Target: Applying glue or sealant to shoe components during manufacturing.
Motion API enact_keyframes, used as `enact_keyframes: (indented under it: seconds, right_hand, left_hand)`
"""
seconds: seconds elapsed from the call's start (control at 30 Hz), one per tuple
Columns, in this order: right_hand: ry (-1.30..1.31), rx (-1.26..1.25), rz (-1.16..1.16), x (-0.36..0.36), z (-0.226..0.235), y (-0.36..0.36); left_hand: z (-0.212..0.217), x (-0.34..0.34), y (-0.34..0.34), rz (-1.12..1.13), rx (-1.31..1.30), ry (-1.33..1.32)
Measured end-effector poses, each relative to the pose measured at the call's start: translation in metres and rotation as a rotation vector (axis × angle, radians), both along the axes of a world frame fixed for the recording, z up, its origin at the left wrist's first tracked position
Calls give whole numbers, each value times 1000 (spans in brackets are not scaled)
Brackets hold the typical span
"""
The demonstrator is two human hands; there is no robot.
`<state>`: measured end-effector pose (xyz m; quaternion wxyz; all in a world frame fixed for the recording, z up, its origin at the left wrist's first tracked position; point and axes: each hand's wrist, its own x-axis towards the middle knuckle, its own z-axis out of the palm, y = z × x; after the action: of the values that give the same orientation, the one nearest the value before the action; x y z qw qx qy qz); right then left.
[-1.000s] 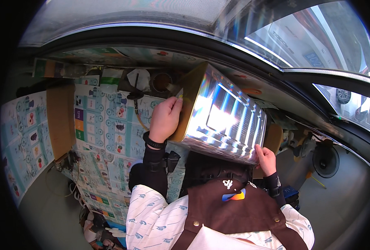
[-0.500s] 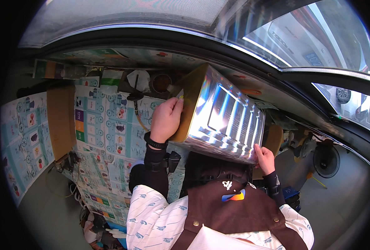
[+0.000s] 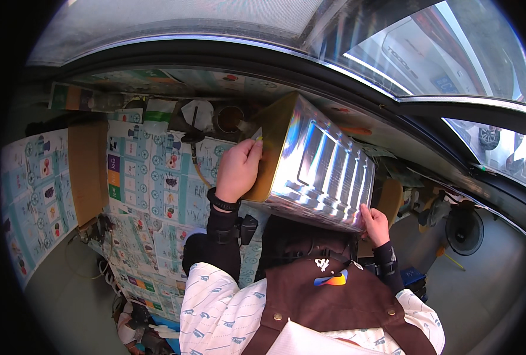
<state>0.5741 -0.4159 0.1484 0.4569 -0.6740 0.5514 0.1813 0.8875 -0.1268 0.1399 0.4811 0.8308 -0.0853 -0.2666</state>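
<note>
Head view: we see one large, silver, box-shaped metal tin (image 3: 328,171) tilted at the centre of the frame, its gold-coloured end toward the left. Our left hand (image 3: 238,170), folded nearly closed, has hold of that end, some fingertips hidden; our right hand (image 3: 375,225) pinches the lower right corner, thumb on the shiny face, other fingers mostly out of sight. Little has changed over the last second: both grips match, and the tin's right end has crept slightly left, which we read as steady handling. Counting, we have two hands, one tin, one round dark container (image 3: 230,119) at upper centre, one brown cardboard panel (image 3: 88,171) at left and one round black fan-like object (image 3: 464,229) at right.
</note>
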Motion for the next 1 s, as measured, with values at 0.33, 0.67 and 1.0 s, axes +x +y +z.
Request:
enact_keyframes:
  seconds: [0.33,0.67,1.0]
  right_hand:
    - [-22,8,2,-6,-13,-7]
    - [-21,11,10,-4,-17,-9]
    - [-53,-1,28,-8,-30,-18]
  left_hand:
    - [-6,-4,-3,17,-21,-15]
    - [-13,-6,-2,9,-40,-23]
    - [-14,-9,-6,45,-32,-28]
